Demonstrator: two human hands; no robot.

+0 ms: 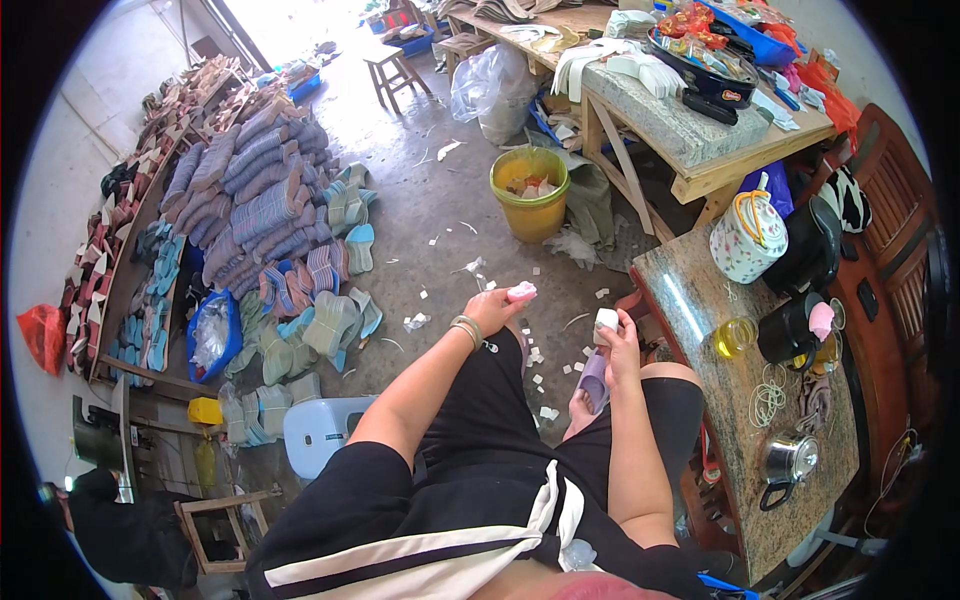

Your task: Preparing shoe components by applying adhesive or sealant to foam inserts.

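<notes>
Above scraps point(537, 355), a pink piece point(523, 291) is clasped in left hand point(488, 312), white block point(606, 319) in right hand point(623, 352). Work seems begun, unfinished.

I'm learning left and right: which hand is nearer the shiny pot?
Right. The right hand is left of the shiny pot; the left hand is much farther left.

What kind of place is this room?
It looks like a small workshop, maybe for making shoe parts: big stacks of sole-shaped pieces are piled up, there is a cluttered wooden workbench, and little white scraps lie on the floor.
</notes>
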